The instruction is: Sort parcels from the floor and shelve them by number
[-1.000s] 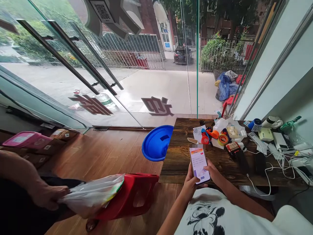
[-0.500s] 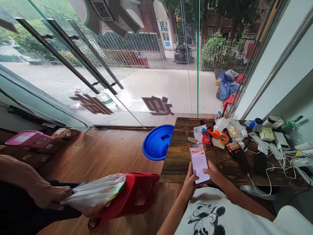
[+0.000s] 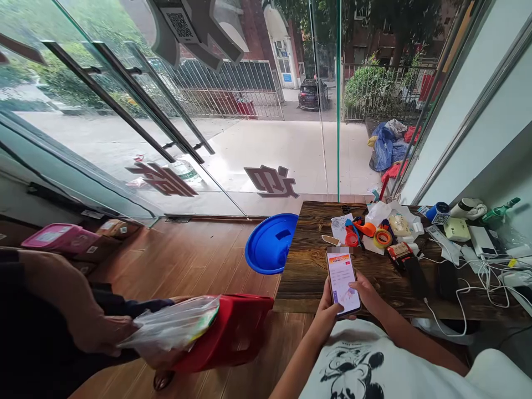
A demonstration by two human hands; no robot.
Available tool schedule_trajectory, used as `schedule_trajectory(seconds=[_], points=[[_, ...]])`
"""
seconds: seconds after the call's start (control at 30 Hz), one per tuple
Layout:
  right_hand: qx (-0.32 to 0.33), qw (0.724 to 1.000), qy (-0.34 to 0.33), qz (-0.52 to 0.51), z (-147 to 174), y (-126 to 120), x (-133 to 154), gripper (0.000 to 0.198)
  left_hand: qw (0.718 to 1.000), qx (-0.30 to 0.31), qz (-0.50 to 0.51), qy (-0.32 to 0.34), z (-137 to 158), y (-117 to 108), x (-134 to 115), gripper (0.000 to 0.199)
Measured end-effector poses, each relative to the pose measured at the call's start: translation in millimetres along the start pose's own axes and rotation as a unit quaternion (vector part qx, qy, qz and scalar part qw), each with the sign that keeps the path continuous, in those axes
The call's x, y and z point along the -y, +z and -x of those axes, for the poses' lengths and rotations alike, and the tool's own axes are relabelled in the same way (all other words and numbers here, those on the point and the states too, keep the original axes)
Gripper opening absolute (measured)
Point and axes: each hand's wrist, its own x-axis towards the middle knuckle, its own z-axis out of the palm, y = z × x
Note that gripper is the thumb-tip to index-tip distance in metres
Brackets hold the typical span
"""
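Wearing a soft white cloth shirt (image 3: 409, 357) with a black picture on it, just below the streaky brown wooden table (image 3: 307, 266). Gripping a flat, smooth phone (image 3: 344, 285) over the table's near edge, in a curled left hand (image 3: 325, 313) at its lower left and a curled right hand (image 3: 366, 291) at its right, both closed on it. Bending both thumbs (image 3: 337, 308) over its front. Glowing white there, with an orange strip near the top and purple bits low down. Left of the table, a crinkly see-through bag (image 3: 172, 327) in another person's hand (image 3: 103, 335), next to a hard red plastic thing (image 3: 241, 321) with a hole. On the table, past the phone, a round yellow tape roll (image 3: 382, 238). By the table's left edge, a round blue plastic tub (image 3: 266, 246). Far past the table, clear glass (image 3: 339, 160), then lumpy blue and red bags (image 3: 386, 149).
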Motion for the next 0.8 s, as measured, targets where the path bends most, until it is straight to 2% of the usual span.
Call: schedule_trajectory(seconds=[0.33, 0.43, 0.63, 0.8], points=[[-0.162, 0.986, -0.043, 0.013, -10, 11, 13, 0.064, 0.999, 0.049, 0.003, -0.012, -1, -1, 2, 0.109], [-0.163, 0.984, -0.064, 0.016, -1, 15, 12, 0.061, 0.999, 0.053, 0.010, -0.009, -1, 1, 0, 0.110], [-0.147, 0.967, -0.170, 0.116, 20, 18, 7, 0.053, 0.999, 0.037, 0.024, 0.004, 4, 10, -9, 0.109], [-0.147, 0.965, -0.181, 0.117, 20, 17, 0, 0.055, 1.000, 0.014, 0.025, -0.004, 5, 13, -12, 0.111]])
